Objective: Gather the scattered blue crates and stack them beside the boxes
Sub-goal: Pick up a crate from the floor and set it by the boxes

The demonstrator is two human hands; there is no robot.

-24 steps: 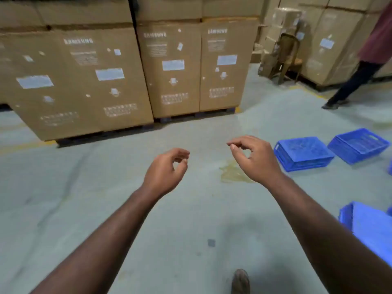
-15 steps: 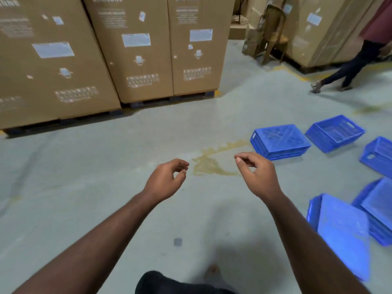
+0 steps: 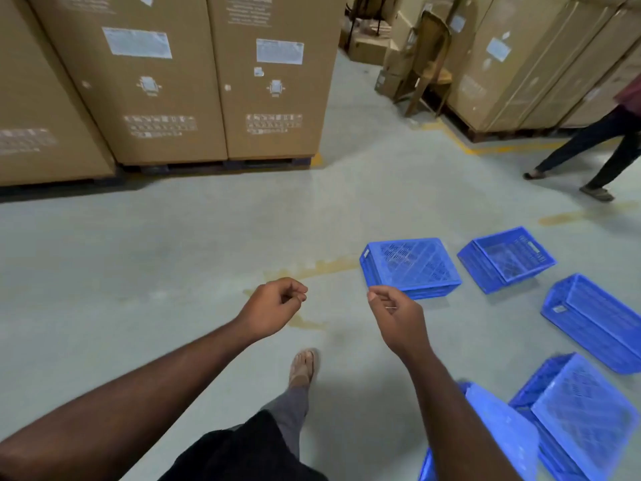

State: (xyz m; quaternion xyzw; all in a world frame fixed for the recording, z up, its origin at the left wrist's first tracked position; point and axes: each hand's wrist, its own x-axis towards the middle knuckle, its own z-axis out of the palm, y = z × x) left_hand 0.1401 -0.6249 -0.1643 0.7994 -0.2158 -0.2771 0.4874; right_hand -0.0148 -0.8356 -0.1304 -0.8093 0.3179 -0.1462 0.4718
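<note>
Blue crates lie scattered on the floor [image 3: 173, 258], and the overturned crate [image 3: 411, 267] serves as the landmark. Right of it sits an upright crate [image 3: 506, 258], just apart. Further right and nearer the camera a third crate [image 3: 593, 321] lies tipped on its side, and nearer still two more [image 3: 582, 421] [image 3: 499, 432] lean together, one partly hidden behind the right forearm.

Both hands hang in the air holding nothing. The right hand [image 3: 399, 319] hovers just in front of the overturned crate's near edge, its fingers [image 3: 376, 293] loosely curled with thumb close to forefinger, clear of the plastic. The left hand [image 3: 272, 307] floats well to the left of that crate, its fingers [image 3: 295, 289] curled in the same loose way over a yellowish stain.

Behind and left of the overturned crate stand tall cardboard boxes [image 3: 215, 78] on pallets. Far behind it to the right a chair [image 3: 428, 60] leans by more boxes, and another person's legs [image 3: 596, 147] are striding there. A sandalled foot [image 3: 305, 366] shows below the hands.
</note>
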